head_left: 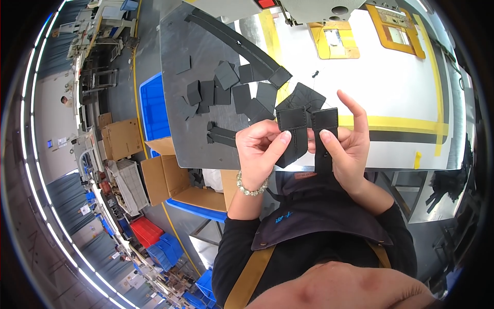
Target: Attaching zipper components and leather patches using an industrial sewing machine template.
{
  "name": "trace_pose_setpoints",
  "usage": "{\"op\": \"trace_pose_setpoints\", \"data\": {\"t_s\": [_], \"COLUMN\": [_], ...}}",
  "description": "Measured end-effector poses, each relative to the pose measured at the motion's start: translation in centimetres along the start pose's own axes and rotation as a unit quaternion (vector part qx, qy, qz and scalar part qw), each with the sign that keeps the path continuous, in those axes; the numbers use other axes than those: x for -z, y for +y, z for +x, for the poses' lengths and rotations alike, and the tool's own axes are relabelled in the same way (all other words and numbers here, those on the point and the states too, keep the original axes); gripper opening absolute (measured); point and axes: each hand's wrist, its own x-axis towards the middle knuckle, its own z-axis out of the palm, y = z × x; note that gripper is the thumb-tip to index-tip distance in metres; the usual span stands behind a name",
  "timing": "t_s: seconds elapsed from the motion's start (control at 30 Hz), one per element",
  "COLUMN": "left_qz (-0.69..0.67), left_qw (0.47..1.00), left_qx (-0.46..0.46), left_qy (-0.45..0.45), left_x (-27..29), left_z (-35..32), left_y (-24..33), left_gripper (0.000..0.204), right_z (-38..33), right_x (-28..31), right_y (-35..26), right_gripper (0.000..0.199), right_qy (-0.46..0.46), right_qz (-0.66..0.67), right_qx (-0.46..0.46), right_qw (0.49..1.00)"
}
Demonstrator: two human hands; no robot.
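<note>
In front of my chest, my left hand (260, 149) pinches a black strap piece (292, 118) with a stitched square end, thumb on top. Beside it my right hand (350, 149) grips a second black strap piece (324, 119), also with a squared stitched end. That hand's index finger points up, away from the strap. The two ends stand side by side, a narrow gap between them. Just beyond lie dark square patches (303, 95) with loose threads. Another dark strap (222, 136) lies on the table by my left wrist.
Many black square patches (207, 92) are scattered over the grey table (180, 123). A long black strap (231, 41) runs across its far side. At the top hangs a sewing machine (329, 11), near yellow templates (393, 33). A cardboard box (175, 177) and blue bin (153, 108) stand left.
</note>
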Motion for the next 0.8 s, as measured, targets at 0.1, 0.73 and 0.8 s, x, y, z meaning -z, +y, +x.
{"op": "trace_pose_setpoints", "data": {"t_s": [0.1, 0.73, 0.8], "left_qz": [0.005, 0.016, 0.01], "left_qw": [1.0, 0.999, 1.0], "left_qx": [0.0, 0.022, 0.018], "left_qy": [-0.008, -0.019, -0.02], "left_x": [0.01, 0.15, 0.08], "left_z": [0.03, -0.05, -0.03], "left_y": [0.15, -0.2, -0.07], "left_gripper": [0.009, 0.01, 0.01], "right_z": [-0.1, -0.15, -0.14], "right_x": [0.0, 0.21, 0.1], "right_y": [-0.05, -0.19, -0.19], "right_gripper": [0.061, 0.059, 0.059], "right_qy": [0.0, -0.008, -0.005], "right_qz": [0.0, -0.02, -0.022], "right_qx": [0.0, -0.008, -0.007], "right_qw": [1.0, 1.0, 1.0]}}
